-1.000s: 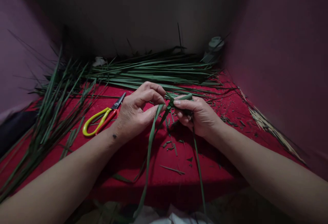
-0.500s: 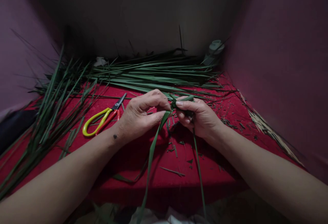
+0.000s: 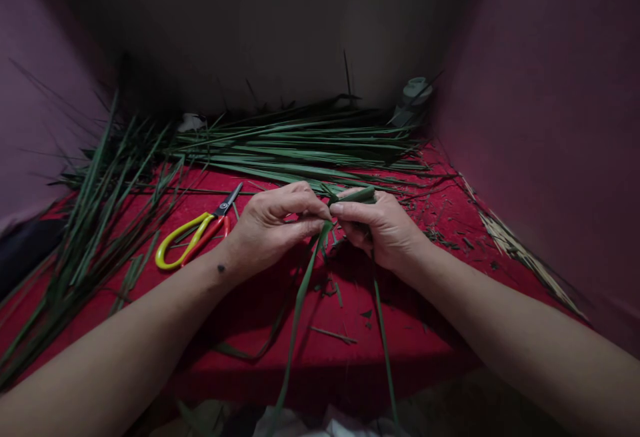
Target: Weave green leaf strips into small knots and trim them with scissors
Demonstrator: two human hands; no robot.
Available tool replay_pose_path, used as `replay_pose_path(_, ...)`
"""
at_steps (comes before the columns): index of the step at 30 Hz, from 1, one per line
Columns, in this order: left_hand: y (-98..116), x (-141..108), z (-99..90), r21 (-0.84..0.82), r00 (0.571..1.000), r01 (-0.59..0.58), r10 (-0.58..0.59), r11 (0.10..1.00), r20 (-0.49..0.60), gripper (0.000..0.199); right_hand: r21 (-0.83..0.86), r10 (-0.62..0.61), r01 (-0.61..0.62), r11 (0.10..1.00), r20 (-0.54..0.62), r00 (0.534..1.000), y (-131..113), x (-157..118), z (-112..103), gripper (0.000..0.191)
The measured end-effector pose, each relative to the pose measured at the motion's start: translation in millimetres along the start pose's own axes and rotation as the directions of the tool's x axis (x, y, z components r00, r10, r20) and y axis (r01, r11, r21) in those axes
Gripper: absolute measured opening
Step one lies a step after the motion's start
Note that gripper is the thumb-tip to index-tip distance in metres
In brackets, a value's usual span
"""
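My left hand [image 3: 283, 213] pinches a long green leaf strip [image 3: 299, 303] between thumb and fingertips; the strip hangs down past the table's front edge. Close against it, my right hand [image 3: 383, 223] grips a folded bundle of green leaf [image 3: 357, 197], its thumb pressed on the near side. A second narrow strip [image 3: 383, 343] dangles below the right hand. The fingertips of both hands nearly meet, and how the leaf is folded between them is partly hidden. Scissors [image 3: 197, 237] with yellow and red handles lie left of my left hand, blades pointing away.
Long green leaves [image 3: 300, 140] are heaped along the back of the red cloth [image 3: 410, 330], with more leaves [image 3: 95, 223] at the left. A pale container [image 3: 415, 97] stands at the back right. Thin pale sticks [image 3: 525, 257] lie along the right edge. Leaf scraps are scattered about.
My left fingertips have shifted closer to my right thumb, and the hanging strip looks turned narrower. Both hands keep their hold; the whole view has moved slightly.
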State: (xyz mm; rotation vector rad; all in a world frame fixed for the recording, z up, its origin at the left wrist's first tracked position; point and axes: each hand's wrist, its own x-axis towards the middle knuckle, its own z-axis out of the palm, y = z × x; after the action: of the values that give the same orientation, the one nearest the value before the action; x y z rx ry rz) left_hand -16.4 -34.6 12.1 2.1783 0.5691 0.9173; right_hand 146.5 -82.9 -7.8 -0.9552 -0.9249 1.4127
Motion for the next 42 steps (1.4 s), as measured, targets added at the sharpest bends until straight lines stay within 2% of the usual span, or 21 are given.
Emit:
replay_pose_path(8, -2.4, 0.3, 0.9, -0.04, 0.994, 0.092, -0.089, 0.995, 0.062, 0.01, 0.04, 0.05, -0.048, 0.998, -0.052, 0.997, 5.0, 2.1, -1.1, 0.019)
replay_pose_path(17, -0.3, 0.8, 0.9, -0.016, 0.993, 0.081, -0.079, 0.997, 0.092, 0.012, 0.127, 0.115, -0.102, 0.987, -0.103, 0.988, 3.7, -0.3, 2.6, 0.017)
replay_pose_path(22, -3.0, 0.4, 3.5, -0.041, 0.994, 0.085, -0.082, 0.996, 0.072, 0.01, 0.135, 0.119, -0.106, 0.985, -0.089, 0.989, 2.9, 1.6, -0.4, 0.019)
replay_pose_path(26, -5.1, -0.2, 5.4, -0.129, 0.99, 0.123, -0.113, 0.984, 0.08, 0.008, 0.135, 0.127, -0.113, 0.984, -0.099, 0.987, 2.7, 3.4, -2.0, 0.02)
replay_pose_path(31, -5.3, -0.5, 3.7, -0.15, 0.996, 0.084, -0.079, 0.985, 0.043, 0.005, 0.152, 0.158, -0.145, 0.978, -0.075, 0.985, 2.2, 3.2, -2.4, 0.018)
replay_pose_path(37, -5.2, -1.1, 2.8, -0.153, 0.976, 0.216, -0.206, 0.964, 0.074, 0.006, 0.213, 0.212, -0.196, 0.957, -0.054, 0.976, 0.5, 3.0, -4.2, 0.01)
replay_pose_path(42, -3.9, -0.4, 2.4, -0.184, 0.967, 0.254, -0.243, 0.95, 0.08, 0.005, 0.229, 0.205, -0.191, 0.954, -0.037, 0.978, 0.2, 3.8, -4.8, 0.009)
